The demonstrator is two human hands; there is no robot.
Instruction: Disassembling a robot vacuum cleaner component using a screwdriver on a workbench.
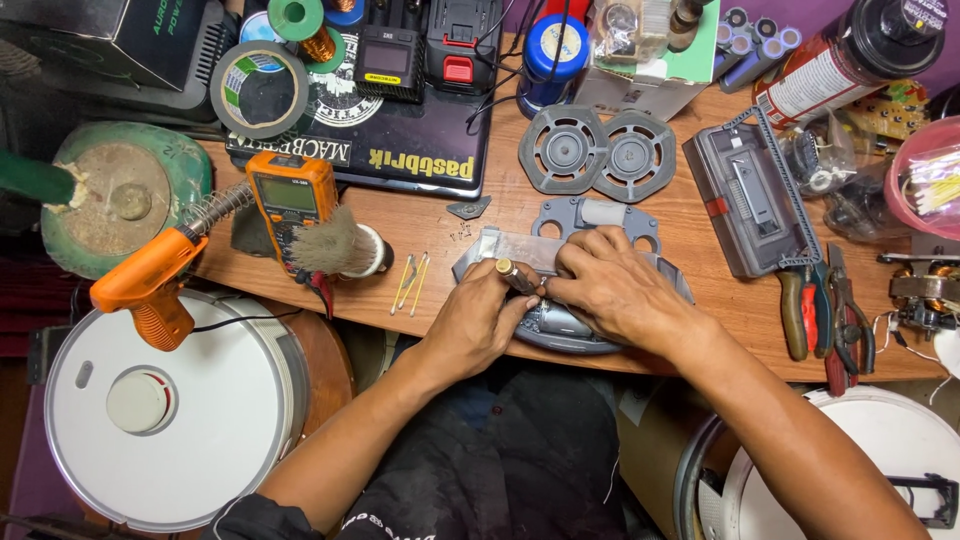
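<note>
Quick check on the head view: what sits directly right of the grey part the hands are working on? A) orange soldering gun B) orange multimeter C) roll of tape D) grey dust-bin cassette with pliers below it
D: the grey dust-bin cassette lies on the wooden table right of the grey part under the left hand and right hand, with pliers just below it.

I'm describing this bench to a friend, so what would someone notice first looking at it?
First, the two hands at the middle of the wooden bench: the left hand holds a small screwdriver against a grey motor assembly, which the right hand steadies. Next, the orange soldering gun at the left, above a round white robot vacuum, and the orange multimeter beside it.
</note>
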